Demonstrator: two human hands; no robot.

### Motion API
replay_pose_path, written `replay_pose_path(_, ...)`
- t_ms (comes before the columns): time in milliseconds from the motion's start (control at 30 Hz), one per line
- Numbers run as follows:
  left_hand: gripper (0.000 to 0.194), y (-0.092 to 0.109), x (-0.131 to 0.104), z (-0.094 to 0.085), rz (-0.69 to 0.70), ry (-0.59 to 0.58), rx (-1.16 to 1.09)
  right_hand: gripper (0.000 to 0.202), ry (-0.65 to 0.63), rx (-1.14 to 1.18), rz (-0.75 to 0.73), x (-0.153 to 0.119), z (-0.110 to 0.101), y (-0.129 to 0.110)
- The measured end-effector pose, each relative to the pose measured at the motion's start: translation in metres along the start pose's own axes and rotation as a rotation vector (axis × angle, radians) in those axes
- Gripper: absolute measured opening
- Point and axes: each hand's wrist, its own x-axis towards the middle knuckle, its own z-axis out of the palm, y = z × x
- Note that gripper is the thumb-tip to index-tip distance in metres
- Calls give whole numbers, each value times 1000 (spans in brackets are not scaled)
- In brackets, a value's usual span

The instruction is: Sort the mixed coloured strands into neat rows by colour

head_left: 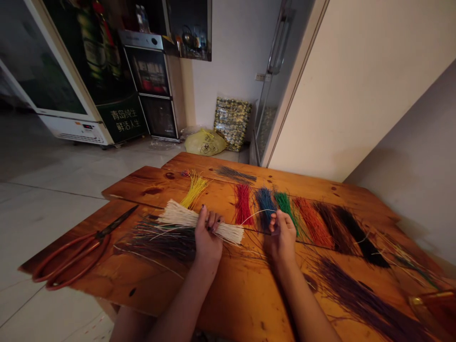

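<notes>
My left hand (pixel 209 235) is wrapped round a thick bundle of cream strands (pixel 181 215), held above the wooden table (pixel 238 285). To its right, my right hand (pixel 284 227) pinches the end of a single pale strand (pixel 259 212), which arches over from the bundle. Beneath and left of the bundle lies a pile of dark mixed strands (pixel 164 242). Behind it are yellow strands (pixel 194 190). Red (pixel 243 204), blue (pixel 265 204) and green (pixel 285 206) bundles lie behind and between my hands.
Large red-handled scissors (pixel 76 256) lie at the table's left. Orange (pixel 315 223), brown (pixel 337 228), black (pixel 363 237) and purple (pixel 366 299) bundles lie to the right. Grey strands (pixel 235 175) lie at the back. A yellow bag (pixel 204 142) stands on the floor beyond.
</notes>
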Motion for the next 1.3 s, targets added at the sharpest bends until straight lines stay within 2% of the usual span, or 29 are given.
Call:
replay_pose_path(167,36,-9,-1,-3,-58,-26,67,20,74,98,12,8,-11,-5)
replay_pose_path(267,33,-12,-1,-4,-59,-60,117,18,31,74,2,11,-14,-9)
replay_pose_path(433,29,-21,-5,-4,-114,-128,187,15,-200,-62,89,-6,3,1)
replay_pose_path(533,28,-25,-7,-6,-127,-162,230,15,-354,-247,113,-19,13,12)
replay_pose_path(667,31,-24,-4,-10,-81,-88,245,13,-519,-414,25,-21,14,16)
replay_pose_path(867,28,-19,2,-10,-92,-97,123,10,-528,-452,-52,-16,10,12)
replay_pose_path(1067,28,-20,2,-12,-162,-19,45,9,-533,-400,-18,-15,7,17)
replay_pose_path(1300,20,-18,4,-13,-150,-46,11,8,-587,-426,9,-14,6,16)
